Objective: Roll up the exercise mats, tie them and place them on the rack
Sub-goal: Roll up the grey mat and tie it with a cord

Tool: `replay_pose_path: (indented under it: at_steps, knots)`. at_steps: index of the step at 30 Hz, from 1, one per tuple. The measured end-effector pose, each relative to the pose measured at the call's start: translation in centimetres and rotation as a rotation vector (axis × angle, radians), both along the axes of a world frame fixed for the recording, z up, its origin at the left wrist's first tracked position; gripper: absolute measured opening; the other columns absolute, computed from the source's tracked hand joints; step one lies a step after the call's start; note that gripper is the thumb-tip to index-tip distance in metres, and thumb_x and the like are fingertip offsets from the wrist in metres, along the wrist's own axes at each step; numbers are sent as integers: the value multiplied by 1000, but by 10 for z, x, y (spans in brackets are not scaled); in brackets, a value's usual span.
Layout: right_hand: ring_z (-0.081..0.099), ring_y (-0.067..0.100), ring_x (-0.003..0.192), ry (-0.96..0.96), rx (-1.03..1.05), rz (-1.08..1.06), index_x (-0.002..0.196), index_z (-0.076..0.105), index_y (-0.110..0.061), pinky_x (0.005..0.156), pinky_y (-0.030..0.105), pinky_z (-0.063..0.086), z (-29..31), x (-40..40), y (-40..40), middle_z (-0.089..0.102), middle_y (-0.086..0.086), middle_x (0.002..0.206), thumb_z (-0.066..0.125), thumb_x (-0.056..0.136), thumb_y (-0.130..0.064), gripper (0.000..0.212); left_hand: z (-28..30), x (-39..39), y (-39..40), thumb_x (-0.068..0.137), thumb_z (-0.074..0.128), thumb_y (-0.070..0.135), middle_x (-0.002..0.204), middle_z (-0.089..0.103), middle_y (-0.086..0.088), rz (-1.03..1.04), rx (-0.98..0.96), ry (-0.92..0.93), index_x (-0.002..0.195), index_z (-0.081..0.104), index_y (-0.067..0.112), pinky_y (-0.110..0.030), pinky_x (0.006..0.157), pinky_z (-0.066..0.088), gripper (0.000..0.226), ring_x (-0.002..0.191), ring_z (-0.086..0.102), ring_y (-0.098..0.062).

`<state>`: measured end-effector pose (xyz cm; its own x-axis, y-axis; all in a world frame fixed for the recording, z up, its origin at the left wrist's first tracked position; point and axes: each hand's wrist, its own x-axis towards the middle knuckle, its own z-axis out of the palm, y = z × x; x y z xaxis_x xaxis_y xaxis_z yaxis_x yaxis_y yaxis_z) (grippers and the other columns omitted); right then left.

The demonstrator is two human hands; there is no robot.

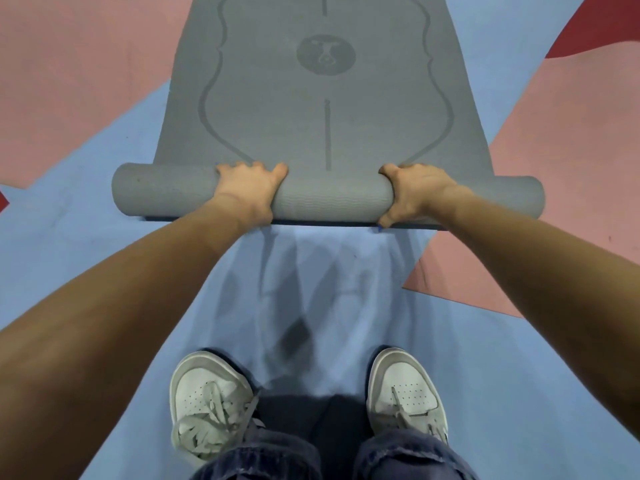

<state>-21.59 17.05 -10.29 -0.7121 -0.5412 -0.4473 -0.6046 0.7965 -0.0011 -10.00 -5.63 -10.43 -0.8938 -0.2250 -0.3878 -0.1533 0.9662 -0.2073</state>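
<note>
A grey exercise mat (322, 109) lies on the floor ahead of me, its near end rolled into a thick tube (329, 197) that spans the frame's middle. The flat part, printed with a curved outline and a round logo, runs away from me to the top edge. My left hand (247, 192) grips the roll left of centre, fingers curled over its far side. My right hand (414, 192) grips it right of centre, thumb wrapped down the near side. No rack or tie is in view.
The floor is blue (114, 258) with pink panels (69, 81) at left and right and a dark red patch (602, 26) at top right. My two white sneakers (211, 403) stand on the blue floor just behind the roll.
</note>
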Motion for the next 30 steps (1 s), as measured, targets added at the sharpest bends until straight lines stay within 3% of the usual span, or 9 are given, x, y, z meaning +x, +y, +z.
replay_pose_path:
  at_steps: [3, 6, 13, 16, 18, 20, 25, 30]
  knots:
    - [56, 29, 98, -14, 42, 59, 124, 46, -22, 76, 34, 46, 14, -1, -6, 57, 3, 98, 78, 59, -55, 80, 8, 1, -6, 70, 71, 26, 110, 56, -12, -49, 7, 20, 129, 37, 22, -44, 82, 44, 68, 100, 57, -38]
    - [55, 28, 97, -46, 81, 60, 126, 47, -25, 72, 31, 41, 23, 6, -5, 50, 2, 92, 77, 59, -56, 80, 16, 5, -5, 65, 75, 31, 101, 60, -10, -114, 4, -15, 124, 42, 22, -33, 68, 42, 68, 91, 60, -34]
    - [58, 29, 100, -135, 129, 110, 115, 50, -29, 74, 31, 44, 25, 42, 24, 62, 4, 103, 73, 58, -63, 70, 27, 39, 16, 61, 75, 46, 102, 66, -5, -231, -9, -96, 118, 46, 28, -27, 63, 36, 67, 90, 63, -30]
    - [56, 27, 91, -180, 171, 151, 111, 51, -31, 71, 29, 41, 33, 60, 32, 55, -1, 85, 72, 58, -65, 67, 31, 56, 24, 59, 75, 52, 103, 67, -1, -222, 53, -178, 114, 45, 32, -27, 64, 35, 66, 92, 63, -27]
    - [52, 25, 84, -227, 188, 163, 111, 51, -32, 69, 27, 38, 36, 74, 37, 46, -6, 74, 73, 58, -65, 66, 32, 67, 29, 59, 75, 54, 107, 67, 1, -238, 88, -227, 123, 42, 38, -26, 66, 38, 74, 97, 63, -26]
    - [57, 26, 90, -266, 189, 188, 114, 51, -34, 69, 26, 37, 34, 86, 42, 50, -4, 78, 74, 58, -64, 68, 30, 79, 34, 58, 75, 55, 110, 67, 2, -268, 108, -260, 134, 35, 43, -28, 72, 45, 86, 100, 64, -24]
    - [60, 24, 103, -342, 144, 204, 122, 48, -38, 77, 28, 44, 22, 109, 60, 64, -2, 111, 72, 55, -65, 77, 32, 101, 47, 61, 75, 52, 123, 62, 7, -308, 155, -292, 143, 20, 48, -28, 84, 46, 98, 107, 62, -22]
    - [60, 21, 103, -353, 152, 238, 128, 44, -39, 87, 33, 49, 17, 126, 68, 62, -7, 116, 68, 55, -67, 81, 25, 122, 53, 61, 73, 48, 127, 57, 12, -290, 178, -283, 141, 24, 45, -29, 81, 49, 94, 102, 63, -20]
